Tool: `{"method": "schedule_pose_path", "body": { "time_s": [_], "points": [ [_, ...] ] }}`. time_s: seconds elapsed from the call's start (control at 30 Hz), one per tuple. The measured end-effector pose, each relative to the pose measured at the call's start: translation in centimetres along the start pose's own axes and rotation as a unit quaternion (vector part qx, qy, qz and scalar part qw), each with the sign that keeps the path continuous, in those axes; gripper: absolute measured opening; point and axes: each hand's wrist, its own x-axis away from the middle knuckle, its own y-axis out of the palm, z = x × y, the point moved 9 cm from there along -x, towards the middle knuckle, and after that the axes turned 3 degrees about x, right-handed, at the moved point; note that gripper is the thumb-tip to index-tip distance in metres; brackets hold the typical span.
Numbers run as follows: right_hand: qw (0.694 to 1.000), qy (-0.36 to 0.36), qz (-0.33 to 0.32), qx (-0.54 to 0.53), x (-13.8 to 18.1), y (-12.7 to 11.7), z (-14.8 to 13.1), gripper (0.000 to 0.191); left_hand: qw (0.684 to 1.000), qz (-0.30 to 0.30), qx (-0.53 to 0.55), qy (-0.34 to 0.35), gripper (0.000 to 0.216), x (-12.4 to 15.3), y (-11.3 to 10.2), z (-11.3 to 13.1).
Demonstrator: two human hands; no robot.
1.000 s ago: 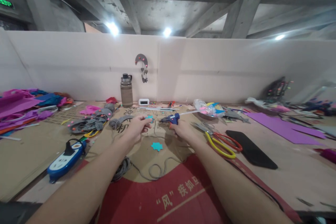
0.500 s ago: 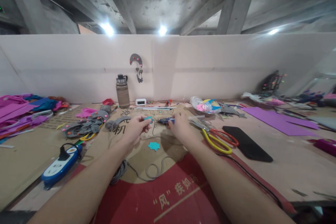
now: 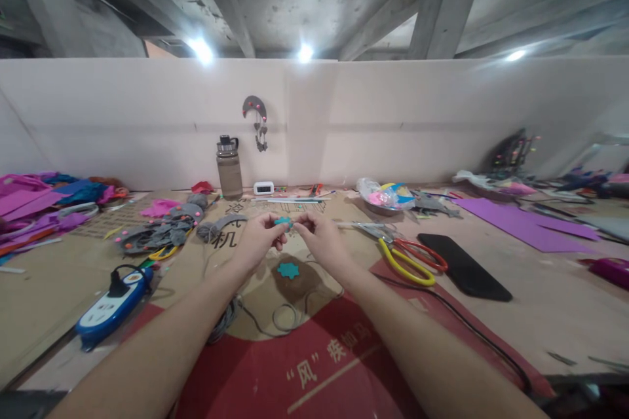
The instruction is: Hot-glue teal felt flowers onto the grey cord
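Note:
My left hand (image 3: pixel 261 236) pinches a small teal felt cutout (image 3: pixel 282 221) between thumb and fingers, raised above the cardboard. My right hand (image 3: pixel 319 236) meets it from the other side, its thumb and fingertips closed at the cutout's right edge. Below both hands a second teal cutout with a notched outline (image 3: pixel 288 270) lies flat in their shadow. Grey cord (image 3: pixel 285 321) curls across the cardboard just in front of it. To the right of my right hand rest scissors with one yellow and one red handle (image 3: pixel 407 262).
A black phone (image 3: pixel 464 266) lies right of the scissors. On the left are a blue-white power strip (image 3: pixel 114 308) and a pile of grey felt pieces (image 3: pixel 162 230). A bottle (image 3: pixel 229 170) and small clock (image 3: pixel 264 188) stand at the back. A bowl (image 3: pixel 386 200) holds wrapped bits.
My right hand has left the dark blue tool it was beside and moved left to the cutout in my left hand. The second teal cutout stays in place.

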Motion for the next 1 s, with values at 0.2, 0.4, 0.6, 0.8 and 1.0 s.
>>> {"method": "schedule_pose_path", "body": {
  "time_s": [0.2, 0.4, 0.6, 0.8, 1.0],
  "points": [
    [0.999, -0.011, 0.024, 0.035, 0.1, -0.7, -0.5, 0.009, 0.999, -0.022, 0.028, -0.022, 0.027, 0.1, 0.7, -0.2],
    [0.998, -0.009, 0.033, 0.048, 0.0, -1.1, -0.3, 0.009, 0.999, -0.025, 0.028, -0.027, 0.03, 0.2, 0.8, -0.3],
    [0.998, -0.006, 0.039, 0.048, 0.1, -1.2, -0.2, 0.011, 0.999, -0.027, 0.003, -0.019, 0.028, 0.5, 1.1, 0.3],
    [0.998, -0.004, 0.033, 0.058, 0.1, -1.3, -0.4, 0.011, 0.999, -0.034, -0.001, -0.017, 0.028, 0.5, 1.2, 0.3],
    [0.998, -0.012, 0.036, 0.058, 0.2, -1.4, -0.6, 0.01, 0.999, -0.036, -0.012, -0.011, 0.027, 0.6, 1.3, 0.6]
  ]
}}
